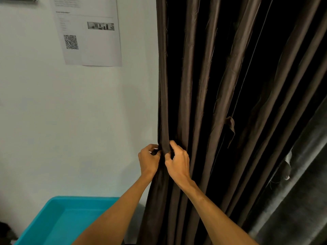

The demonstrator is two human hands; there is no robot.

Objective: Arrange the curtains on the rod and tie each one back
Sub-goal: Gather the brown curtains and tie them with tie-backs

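L hand (149,160) & R hand (177,161) sit side by side, almost touching, both on the left edge of the brown curtain (203,85); R hand's thumb & fingers curl round the outermost fold and pinch it; L hand's fingers curl in on the same edge from the wall side, w/ dark cloth showing between thumb & fingers; neither hand is spread wide.

Key relation: the curtain hangs straight ahead of the hands, long axis vertical, folds running up out of view; the rod isn't visible. The bulk of the cloth lies right of both hands, so R hand is nearer the mass to be gathered and L hand nearer the wall (70,112). A small fabric flap (230,129) sticks out among the folds, up & right of R hand and well apart from it; poss. the tie-back, can't confirm.

Count: 2 hands; 1 brown curtain; 1 flap; 1 grey drape (292,209) at lower right beside the brown one, maybe a 2nd curtain. No tie shows round either, so tying looks not yet done. Further out: 1 printed sheet (88,32) w/ QR code on the wall, upper left; 1 teal bin (58,221) at the wall's foot, left of the curtain's lower part.
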